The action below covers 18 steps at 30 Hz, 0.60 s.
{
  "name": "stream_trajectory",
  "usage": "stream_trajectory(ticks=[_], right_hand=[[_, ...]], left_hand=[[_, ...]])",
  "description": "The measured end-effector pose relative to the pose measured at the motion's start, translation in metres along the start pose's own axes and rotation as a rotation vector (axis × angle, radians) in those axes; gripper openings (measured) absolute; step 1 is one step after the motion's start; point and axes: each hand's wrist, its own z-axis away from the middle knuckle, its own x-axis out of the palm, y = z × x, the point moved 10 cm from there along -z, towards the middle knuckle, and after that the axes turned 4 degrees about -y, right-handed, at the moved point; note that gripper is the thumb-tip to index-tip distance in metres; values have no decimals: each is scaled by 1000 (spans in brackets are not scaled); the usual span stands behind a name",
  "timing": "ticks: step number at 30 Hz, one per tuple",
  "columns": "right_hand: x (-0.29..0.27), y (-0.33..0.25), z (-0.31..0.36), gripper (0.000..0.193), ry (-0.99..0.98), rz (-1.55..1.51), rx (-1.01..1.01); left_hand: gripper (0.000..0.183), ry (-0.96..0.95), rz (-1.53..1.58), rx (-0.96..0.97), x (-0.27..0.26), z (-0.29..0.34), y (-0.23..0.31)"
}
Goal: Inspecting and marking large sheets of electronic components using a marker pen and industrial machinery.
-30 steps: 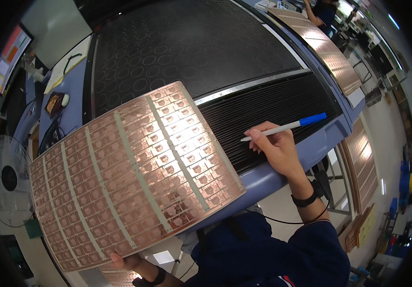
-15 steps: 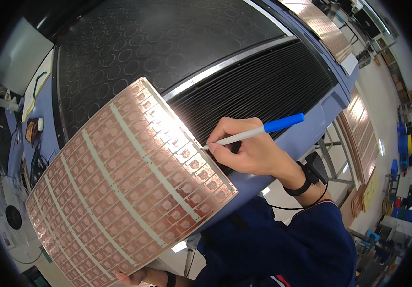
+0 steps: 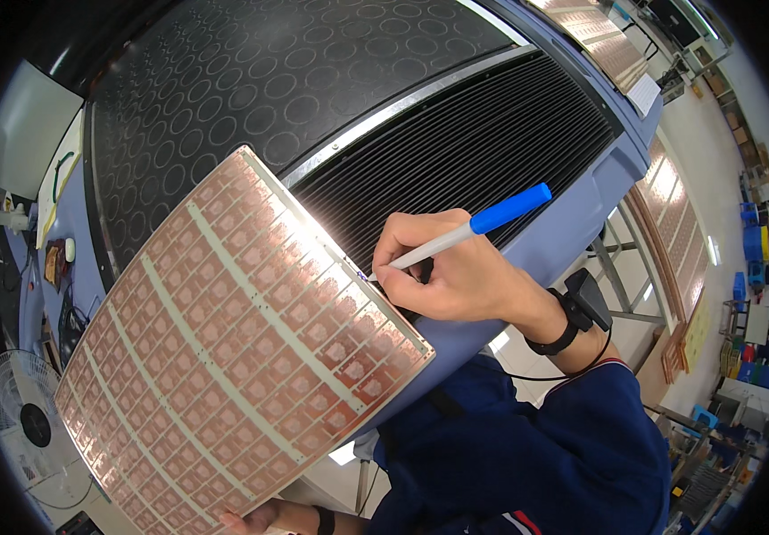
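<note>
A large copper-coloured circuit board panel point(image 3: 240, 340), printed with rows of repeated square patterns and pale strips, lies tilted across the front of the machine. My left hand point(image 3: 258, 515) grips its near lower edge, the fingertips showing on the top face and the thumb side partly hidden. Between the fingers of my right hand point(image 3: 460, 276) is a marker pen point(image 3: 435, 244) with a white barrel and a blue cap on its back end. Its tip touches the panel's right-hand border, where a small dark blue mark shows. The right hand is closed in a writing grip.
Beyond the panel lie a ribbed black surface point(image 3: 483, 134) and a black mat with circles point(image 3: 268, 89). A blue-grey machine frame point(image 3: 594, 183) runs along the right. More copper panels point(image 3: 670, 214) stand at right. A fan point(image 3: 35, 424) stands at lower left.
The pen has tilted more upright, and its tip has shifted slightly along the panel border. A small blue mark now shows by the tip. The left hand keeps its hold.
</note>
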Motion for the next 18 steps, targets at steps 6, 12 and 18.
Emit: stream_trajectory(ticks=[6,12,18], right_hand=[[1,0,-1,5,-46,-2,5],[3,-5,4,3,-47,1,-17],[-2,2,11,3,-40,28,22]], left_hand=[[83,-4,9,5,4,5,6],[82,-93,47,-28,-18,-3,-8],[82,-124,27,6,5,6,-6]])
